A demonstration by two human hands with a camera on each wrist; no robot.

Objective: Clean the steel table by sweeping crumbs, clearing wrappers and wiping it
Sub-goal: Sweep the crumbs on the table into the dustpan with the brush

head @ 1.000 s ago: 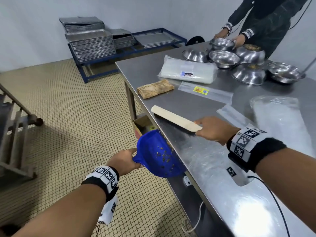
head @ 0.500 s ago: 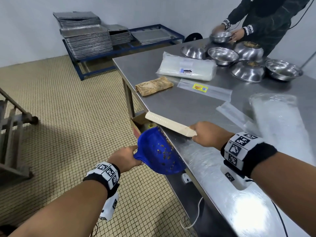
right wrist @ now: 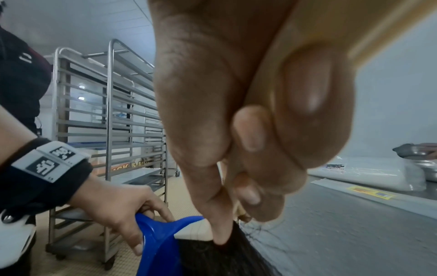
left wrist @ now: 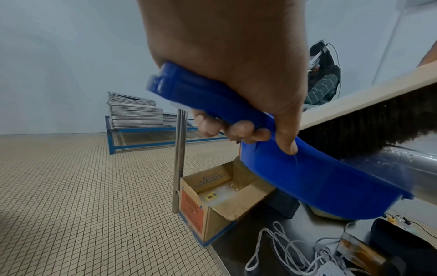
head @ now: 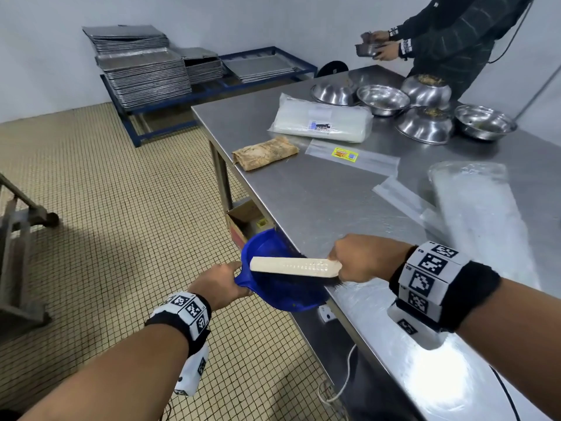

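Observation:
My left hand (head: pixel 223 284) grips the handle of a blue dustpan (head: pixel 282 291) held just below the near left edge of the steel table (head: pixel 318 192). My right hand (head: pixel 361 261) grips the pale wooden brush (head: pixel 294 266), which lies across the pan's mouth with its dark bristles (left wrist: pixel 369 123) hanging into the pan. In the left wrist view my fingers (left wrist: pixel 238 128) curl round the blue dustpan handle (left wrist: pixel 201 97). In the right wrist view my fingers (right wrist: pixel 257 134) wrap the brush handle above the dustpan (right wrist: pixel 160 244). Crumbs in the pan are hidden by the brush.
On the table lie a brown paper wrapper (head: pixel 264 153), clear plastic packs (head: pixel 321 121), flat plastic sleeves (head: pixel 353 158) and several steel bowls (head: pixel 425 123). Another person (head: pixel 449 38) stands at the far corner. A cardboard box (left wrist: pixel 212 203) sits under the table, with cables (left wrist: pixel 295 252) beside it.
My right hand has swept the brush off the table edge toward me and to the left, so it now lies across the dustpan. The other person has lifted a bowl.

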